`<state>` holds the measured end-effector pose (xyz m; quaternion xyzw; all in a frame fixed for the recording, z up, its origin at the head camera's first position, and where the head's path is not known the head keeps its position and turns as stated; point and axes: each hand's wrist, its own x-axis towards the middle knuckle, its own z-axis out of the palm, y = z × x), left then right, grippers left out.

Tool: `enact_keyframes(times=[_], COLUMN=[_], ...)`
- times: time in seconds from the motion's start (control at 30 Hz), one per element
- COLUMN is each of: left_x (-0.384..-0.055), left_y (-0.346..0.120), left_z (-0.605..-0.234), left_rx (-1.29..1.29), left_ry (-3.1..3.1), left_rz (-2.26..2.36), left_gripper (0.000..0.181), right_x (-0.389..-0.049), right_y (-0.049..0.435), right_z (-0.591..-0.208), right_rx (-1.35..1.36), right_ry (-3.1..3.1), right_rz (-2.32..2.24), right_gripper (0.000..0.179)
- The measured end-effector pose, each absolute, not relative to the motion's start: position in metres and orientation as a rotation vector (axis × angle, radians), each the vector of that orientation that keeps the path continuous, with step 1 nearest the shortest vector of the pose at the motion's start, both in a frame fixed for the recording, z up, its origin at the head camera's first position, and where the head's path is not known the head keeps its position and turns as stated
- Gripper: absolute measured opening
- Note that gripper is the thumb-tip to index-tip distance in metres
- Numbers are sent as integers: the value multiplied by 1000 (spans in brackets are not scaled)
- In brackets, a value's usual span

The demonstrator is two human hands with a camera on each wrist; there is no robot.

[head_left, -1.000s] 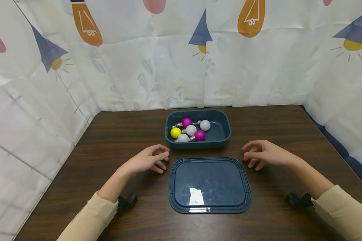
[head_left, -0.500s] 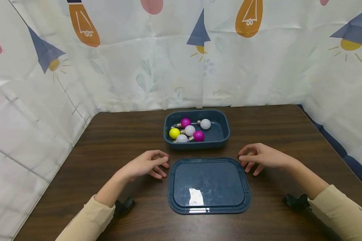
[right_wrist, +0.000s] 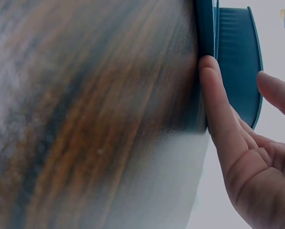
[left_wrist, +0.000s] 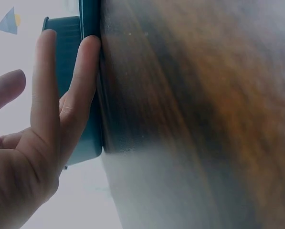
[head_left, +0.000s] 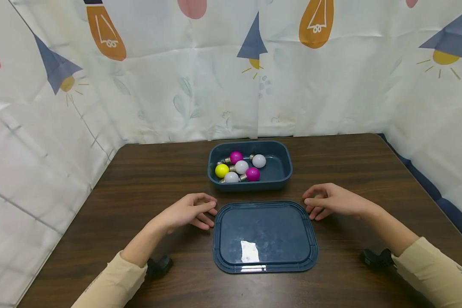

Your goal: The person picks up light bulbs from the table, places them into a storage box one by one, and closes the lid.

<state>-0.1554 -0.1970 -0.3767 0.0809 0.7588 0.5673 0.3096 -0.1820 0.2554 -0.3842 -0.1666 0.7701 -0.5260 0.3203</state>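
Note:
A dark blue flat tray (head_left: 265, 239) with rounded corners and a raised rim lies on the table. Beside its left upper corner, my left hand (head_left: 186, 212) has relaxed, loosely bent fingers and holds nothing; those fingers (left_wrist: 85, 62) reach close to the rim. My right hand (head_left: 336, 200) is at the opposite upper corner, likewise holding nothing. Its fingers (right_wrist: 214, 90) come up against or very near the rim; contact is hard to tell. Behind the tray stands a dark blue box (head_left: 275, 182) with a yellow bulb (head_left: 221, 170), two magenta bulbs (head_left: 252, 174) and three white bulbs (head_left: 259, 161).
The brown wooden table (head_left: 158, 162) extends around the tray and box. A white patterned curtain (head_left: 211, 102) hangs along its back and sides. Each wrist wears a black device (head_left: 159, 266) below the sleeve cuff. Light reflects off the tray's front part.
My right hand has moved left to the tray's upper right corner. My left hand has come slightly nearer the tray's left edge. The rightmost white bulb in the box has shifted slightly.

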Motion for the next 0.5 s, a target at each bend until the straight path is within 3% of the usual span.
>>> enact_keyframes(times=[0.5], left_x=[-153], left_y=[-196], left_z=[-377], left_rx=[291], left_ry=[2053], left_rz=[1537], left_gripper=[51], right_x=[-186], right_y=[257], right_z=[-385], right_rx=[-462], right_ry=[2036], right_rz=[-1395], right_gripper=[52])
